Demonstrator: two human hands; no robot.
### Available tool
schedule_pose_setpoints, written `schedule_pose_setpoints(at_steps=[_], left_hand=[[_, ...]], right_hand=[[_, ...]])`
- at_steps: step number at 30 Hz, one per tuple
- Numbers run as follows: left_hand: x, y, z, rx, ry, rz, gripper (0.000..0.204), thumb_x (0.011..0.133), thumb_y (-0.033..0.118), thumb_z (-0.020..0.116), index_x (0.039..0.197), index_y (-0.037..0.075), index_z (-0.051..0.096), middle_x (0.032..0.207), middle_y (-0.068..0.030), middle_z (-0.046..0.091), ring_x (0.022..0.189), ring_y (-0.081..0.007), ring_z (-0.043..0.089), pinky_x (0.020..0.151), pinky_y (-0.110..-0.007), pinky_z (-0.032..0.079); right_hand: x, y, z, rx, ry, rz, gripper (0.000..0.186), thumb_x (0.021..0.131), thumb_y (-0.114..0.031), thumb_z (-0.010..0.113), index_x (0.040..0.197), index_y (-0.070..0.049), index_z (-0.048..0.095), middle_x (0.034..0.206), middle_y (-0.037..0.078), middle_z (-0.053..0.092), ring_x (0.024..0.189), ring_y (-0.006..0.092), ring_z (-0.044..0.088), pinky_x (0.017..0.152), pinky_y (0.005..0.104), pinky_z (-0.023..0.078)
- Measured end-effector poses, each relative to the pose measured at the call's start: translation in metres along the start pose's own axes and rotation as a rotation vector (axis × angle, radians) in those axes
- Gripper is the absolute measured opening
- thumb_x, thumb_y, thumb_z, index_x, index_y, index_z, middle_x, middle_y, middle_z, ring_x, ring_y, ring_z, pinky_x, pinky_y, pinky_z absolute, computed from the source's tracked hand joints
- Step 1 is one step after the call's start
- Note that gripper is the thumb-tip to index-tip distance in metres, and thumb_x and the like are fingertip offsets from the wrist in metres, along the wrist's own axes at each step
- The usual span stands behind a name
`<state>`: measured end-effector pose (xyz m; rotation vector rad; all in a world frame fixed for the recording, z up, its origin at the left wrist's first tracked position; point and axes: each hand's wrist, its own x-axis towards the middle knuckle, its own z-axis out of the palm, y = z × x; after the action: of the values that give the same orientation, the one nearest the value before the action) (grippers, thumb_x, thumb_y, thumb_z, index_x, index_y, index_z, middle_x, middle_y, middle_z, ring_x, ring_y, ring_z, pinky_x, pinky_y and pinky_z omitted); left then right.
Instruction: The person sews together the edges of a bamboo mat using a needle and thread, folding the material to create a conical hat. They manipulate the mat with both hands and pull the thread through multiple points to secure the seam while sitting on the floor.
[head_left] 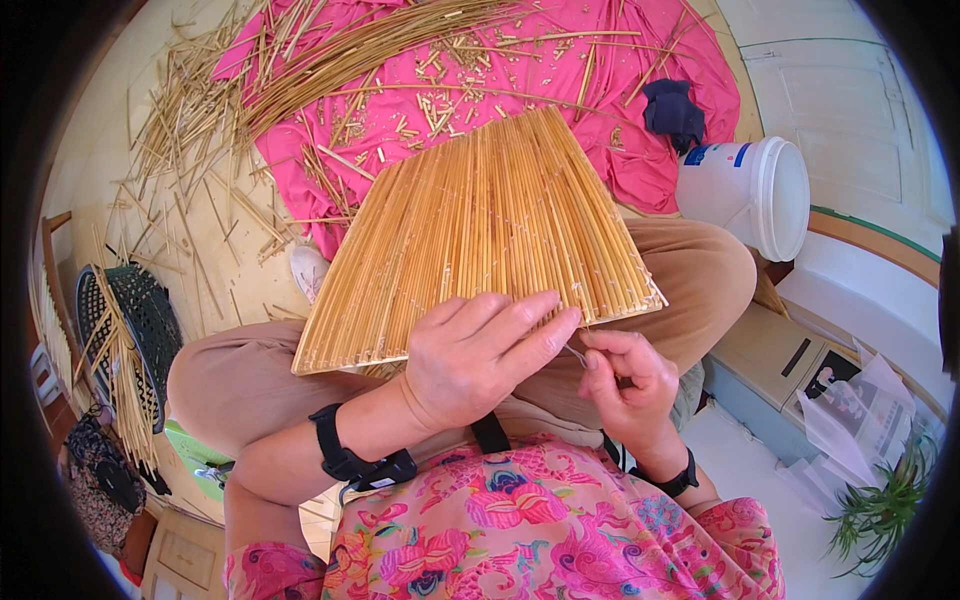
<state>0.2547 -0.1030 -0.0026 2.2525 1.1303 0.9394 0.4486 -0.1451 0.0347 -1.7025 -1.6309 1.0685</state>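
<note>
A fan-shaped panel of straw stalks (490, 220), golden and laid side by side with fine thread stitches across, rests on my lap, narrow end away from me. My left hand (490, 350) grips its near edge, fingers stretched over the top; the thumb is hidden. Just right of it, below the panel's near right edge, my right hand (630, 380) is closed in a pinch. A thin, pale thread or wire (575, 352) runs from those fingertips toward the panel edge; its exact kind is too small to make out.
A pink cloth (560, 80) ahead carries long straw stalks (330, 75) and many cut bits. A dark cloth (673, 115) and a white bucket (750, 190) lie at right. At left is a dark green basket (135, 330) with straw; a plant (880, 510) stands at lower right.
</note>
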Motion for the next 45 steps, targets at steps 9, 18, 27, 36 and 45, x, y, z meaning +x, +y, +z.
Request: schedule_pose_setpoints(at_steps=[9,18,27,36,45], left_hand=[[-0.001,-0.001,0.003,0.005,0.037,0.001,0.037,0.067,0.013,0.068,0.104,0.013,0.070,0.098,-0.0020,0.067,0.074,-0.0154,0.062,0.058,-0.027,0.047],[0.000,-0.001,0.000,0.020,0.056,0.016,0.034,0.067,0.011,0.069,0.102,0.012,0.071,0.097,-0.0027,0.068,0.072,-0.0163,0.061,0.057,-0.027,0.048],[0.001,-0.004,-0.004,0.054,0.131,0.001,0.034,0.070,0.009,0.066,0.104,0.013,0.070,0.094,-0.0026,0.067,0.073,-0.0157,0.062,0.058,-0.027,0.047],[0.025,-0.023,-0.033,-0.021,0.381,-0.272,0.031,0.071,-0.002,0.072,0.100,0.006,0.067,0.091,-0.0098,0.066,0.078,-0.0256,0.062,0.064,-0.032,0.049],[0.037,-0.052,-0.060,-0.045,0.551,-0.488,0.028,0.084,0.005,0.069,0.111,0.002,0.061,0.100,-0.0049,0.065,0.075,-0.0090,0.056,0.058,-0.022,0.047]], right_hand=[[-0.003,-0.004,0.006,0.124,0.003,0.121,0.008,0.087,0.002,0.061,0.094,0.000,0.061,0.057,0.000,0.059,0.051,0.0058,0.057,0.049,0.0216,0.044],[0.022,-0.009,-0.010,0.156,-0.175,0.201,0.007,0.089,-0.004,0.062,0.094,0.001,0.061,0.058,0.002,0.062,0.052,0.0052,0.058,0.049,0.0210,0.045],[0.015,-0.005,-0.008,0.014,-0.151,-0.035,0.009,0.087,-0.001,0.063,0.096,0.000,0.063,0.057,0.004,0.062,0.050,0.0062,0.058,0.048,0.0209,0.044],[0.050,-0.025,0.010,0.300,-0.003,0.050,0.007,0.089,-0.001,0.060,0.095,0.000,0.062,0.060,0.004,0.060,0.054,0.0034,0.055,0.049,0.0213,0.042],[0.129,-0.050,0.061,0.193,0.080,-0.531,0.006,0.086,-0.005,0.066,0.091,-0.003,0.065,0.058,0.002,0.055,0.048,0.0040,0.048,0.045,0.0217,0.038]])
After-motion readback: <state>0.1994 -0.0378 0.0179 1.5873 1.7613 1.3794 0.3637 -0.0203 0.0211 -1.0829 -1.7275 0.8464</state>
